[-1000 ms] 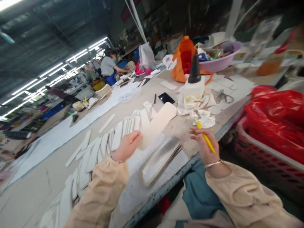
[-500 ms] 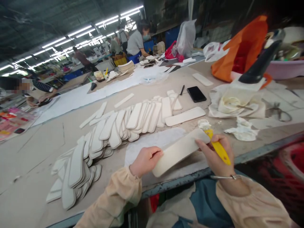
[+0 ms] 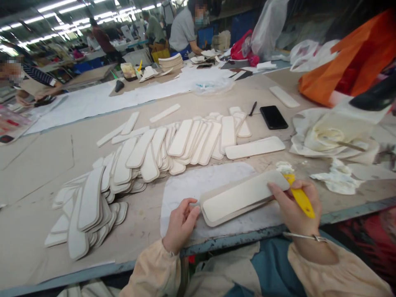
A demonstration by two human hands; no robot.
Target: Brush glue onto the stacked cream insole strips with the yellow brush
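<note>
My right hand is closed around a yellow-handled spreader whose tip is caked with white paste. Its thumb also presses on the right end of a long off-white panel with rounded corners. Beneath that panel a second, similar one shows along its edges, the pair tilted over a white sheet at the table's front. My left hand is beside the panels' left end, fingers half bent and slightly apart, with nothing visible in them. Left of the sheet spreads a heap of similar panels.
A black phone lies beyond the panels, near a small black tool. To the right are a paste-filled wrapping, a crumpled smeared sheet and an orange bag. Co-workers stand at the back.
My left hand has let go of the panel's left end and drawn a little away. The panel now lies over another one. My right hand keeps the spreader; the view has shifted.
</note>
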